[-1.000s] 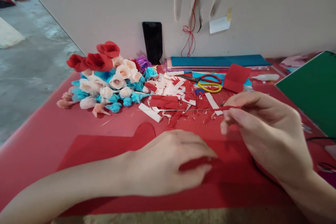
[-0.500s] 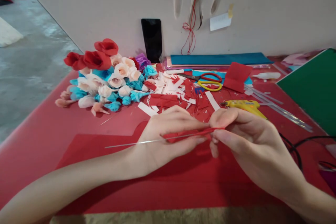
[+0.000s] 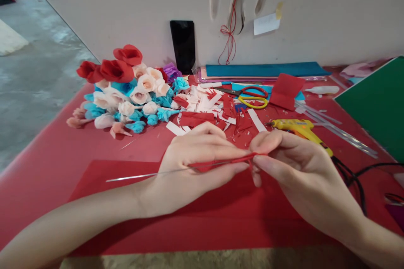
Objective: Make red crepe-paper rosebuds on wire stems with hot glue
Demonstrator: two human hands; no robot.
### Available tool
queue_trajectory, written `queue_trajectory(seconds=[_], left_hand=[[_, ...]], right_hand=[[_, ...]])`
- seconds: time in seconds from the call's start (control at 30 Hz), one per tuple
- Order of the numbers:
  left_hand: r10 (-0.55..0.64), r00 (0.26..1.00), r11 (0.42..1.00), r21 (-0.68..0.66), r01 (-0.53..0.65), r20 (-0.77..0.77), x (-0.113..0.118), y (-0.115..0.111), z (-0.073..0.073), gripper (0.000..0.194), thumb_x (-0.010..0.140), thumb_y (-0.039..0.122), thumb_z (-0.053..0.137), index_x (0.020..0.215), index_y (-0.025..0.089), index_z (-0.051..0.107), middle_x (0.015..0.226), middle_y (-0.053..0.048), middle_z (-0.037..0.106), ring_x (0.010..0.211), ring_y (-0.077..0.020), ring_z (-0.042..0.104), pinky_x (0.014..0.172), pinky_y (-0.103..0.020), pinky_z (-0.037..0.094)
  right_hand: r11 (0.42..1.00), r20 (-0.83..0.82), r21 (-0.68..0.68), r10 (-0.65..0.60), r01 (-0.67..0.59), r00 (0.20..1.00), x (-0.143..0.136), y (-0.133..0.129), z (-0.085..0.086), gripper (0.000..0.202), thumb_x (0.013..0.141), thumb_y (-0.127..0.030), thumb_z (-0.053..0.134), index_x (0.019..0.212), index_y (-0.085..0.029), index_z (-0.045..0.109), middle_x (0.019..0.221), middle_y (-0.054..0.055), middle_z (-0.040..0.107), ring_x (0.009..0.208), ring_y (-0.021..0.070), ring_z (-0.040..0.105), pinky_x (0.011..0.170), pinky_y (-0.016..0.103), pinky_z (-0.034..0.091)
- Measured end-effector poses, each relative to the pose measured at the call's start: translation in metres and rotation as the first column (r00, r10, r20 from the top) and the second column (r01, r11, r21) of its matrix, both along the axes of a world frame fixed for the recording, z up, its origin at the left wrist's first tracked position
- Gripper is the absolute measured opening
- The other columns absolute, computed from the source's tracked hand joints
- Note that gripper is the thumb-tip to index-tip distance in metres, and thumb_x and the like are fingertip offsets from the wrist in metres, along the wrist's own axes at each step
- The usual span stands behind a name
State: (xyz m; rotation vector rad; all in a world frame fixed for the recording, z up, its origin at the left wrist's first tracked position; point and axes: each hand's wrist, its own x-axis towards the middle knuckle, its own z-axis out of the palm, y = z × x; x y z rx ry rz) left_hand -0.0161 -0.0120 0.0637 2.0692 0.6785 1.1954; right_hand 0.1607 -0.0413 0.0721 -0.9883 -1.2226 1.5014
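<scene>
My left hand (image 3: 192, 168) is closed, with fingers and thumb on a narrow piece of red crepe paper (image 3: 232, 161). A thin metal rod (image 3: 131, 177) runs along that paper and sticks out leftward past my left wrist. At the paper's right end, my right hand (image 3: 296, 176) pinches between thumb and forefinger. Fingers cover much of the paper and the rod's right end. Beneath both hands lies a larger red paper sheet (image 3: 110, 172) on the red table (image 3: 34, 185).
Crepe paper flowers (image 3: 126, 96) are heaped at left. Paper scraps (image 3: 205, 101), scissors (image 3: 252, 100) and a yellow glue gun (image 3: 296, 125) lie beyond the hands. Glue sticks (image 3: 347, 136) are at right, near a green board (image 3: 375, 109). A phone (image 3: 183, 46) leans on the wall.
The rod's free end has slid further left and a little down. My left hand has shifted slightly left; both hands keep their hold on the red paper.
</scene>
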Motion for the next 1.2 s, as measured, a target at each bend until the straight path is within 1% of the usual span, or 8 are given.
queue_trajectory(seconds=[0.3,0.43,0.53,0.6,0.77,0.9,1.07,1.2], left_hand=[[-0.003,0.998,0.999,0.046,0.000,0.068,0.0021,0.0024,0.0003,0.009,0.071,0.007,0.063,0.077,0.012,0.068,0.066,-0.003,0.070,0.063,-0.0111,0.056,0.069,-0.029,0.046],[0.021,0.996,0.992,-0.126,-0.010,0.088,0.0018,0.0028,0.0009,0.010,0.072,0.010,0.063,0.075,0.016,0.070,0.066,0.000,0.070,0.066,-0.0113,0.054,0.068,-0.027,0.047],[0.049,0.991,0.961,-0.278,-0.013,0.121,0.0020,0.0027,0.0014,0.012,0.070,0.011,0.065,0.074,0.020,0.071,0.068,0.002,0.070,0.067,-0.0114,0.054,0.070,-0.026,0.047],[0.042,0.989,0.932,-0.362,0.013,0.143,0.0021,0.0023,0.0015,0.013,0.070,0.012,0.065,0.073,0.022,0.072,0.067,0.003,0.070,0.069,-0.0117,0.055,0.070,-0.025,0.048],[0.008,0.985,0.872,-0.483,0.078,0.174,0.0015,0.0014,0.0011,0.014,0.072,0.012,0.064,0.073,0.024,0.072,0.065,0.004,0.067,0.071,-0.0110,0.056,0.069,-0.023,0.048],[0.001,0.982,0.863,-0.496,0.094,0.188,0.0014,0.0015,0.0001,0.016,0.073,0.013,0.063,0.075,0.026,0.072,0.067,0.004,0.067,0.072,-0.0101,0.056,0.069,-0.022,0.047],[0.005,0.983,0.852,-0.515,0.092,0.183,0.0018,0.0014,-0.0007,0.014,0.073,0.015,0.064,0.077,0.025,0.073,0.068,0.003,0.068,0.072,-0.0108,0.056,0.068,-0.022,0.048],[0.004,0.979,0.862,-0.496,0.101,0.206,0.0012,0.0011,-0.0007,0.015,0.075,0.015,0.061,0.078,0.025,0.073,0.070,0.002,0.069,0.075,-0.0114,0.056,0.073,-0.023,0.047]], right_hand=[[0.999,-0.032,-0.038,0.027,-0.028,0.999,-0.0006,0.0005,-0.0018,0.005,0.077,-0.016,0.060,0.077,-0.020,0.058,0.077,-0.003,0.056,0.057,0.0038,0.054,0.049,0.012,0.048],[0.997,0.031,-0.041,0.066,-0.065,0.997,0.0008,0.0016,-0.0034,0.005,0.079,-0.018,0.059,0.081,-0.022,0.058,0.076,-0.005,0.056,0.053,0.0022,0.054,0.050,0.012,0.047],[0.999,0.123,0.025,0.027,-0.031,0.992,-0.0001,0.0024,-0.0019,0.007,0.078,-0.019,0.060,0.082,-0.023,0.057,0.078,-0.005,0.056,0.051,0.0011,0.053,0.047,0.011,0.046],[0.990,0.222,0.137,-0.048,0.017,0.974,-0.0013,0.0024,0.0000,0.007,0.077,-0.018,0.061,0.081,-0.022,0.057,0.077,-0.006,0.057,0.052,0.0011,0.053,0.047,0.010,0.046],[0.924,0.373,0.379,-0.208,0.056,0.904,-0.0034,0.0015,0.0035,0.010,0.074,-0.011,0.062,0.078,-0.019,0.057,0.075,-0.005,0.059,0.062,0.0029,0.058,0.049,0.008,0.046],[0.908,0.393,0.415,-0.235,0.057,0.889,-0.0036,0.0017,0.0040,0.009,0.074,-0.012,0.061,0.077,-0.019,0.056,0.073,-0.005,0.059,0.065,0.0039,0.059,0.049,0.008,0.046],[0.896,0.400,0.440,-0.257,0.061,0.880,-0.0032,0.0007,0.0050,0.009,0.074,-0.012,0.061,0.076,-0.019,0.057,0.072,-0.006,0.061,0.057,0.0015,0.057,0.045,0.007,0.043],[0.907,0.389,0.416,-0.247,0.070,0.887,-0.0033,0.0012,0.0063,0.010,0.074,-0.010,0.061,0.074,-0.018,0.058,0.069,-0.006,0.061,0.056,0.0017,0.057,0.047,0.007,0.044]])
